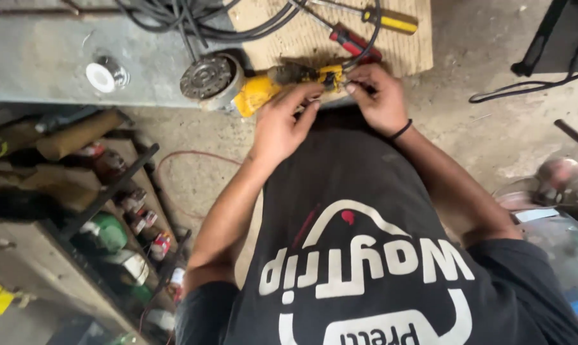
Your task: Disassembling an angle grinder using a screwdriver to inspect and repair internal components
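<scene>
Gripping one yellow angle grinder (257, 89), left hand (279, 124) and right hand (378, 99) fingers clamp it.

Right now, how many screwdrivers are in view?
2. A yellow-handled screwdriver lies on the board; a red-handled screwdriver lies just above the right hand. Cables could hide more.

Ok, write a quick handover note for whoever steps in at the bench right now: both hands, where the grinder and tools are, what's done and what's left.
Left hand: fingers on the yellow grinder, at the middle of its body.
Right hand: pinching at the grinder's rear end, where the black cable comes in.
The grinder lies on its side at the bench edge, disc facing up.
Red screwdriver and yellow screwdriver lie on the board behind it, neither in hand.
Done: the picture does not show.
Left: the cable end is being worked on.
</scene>
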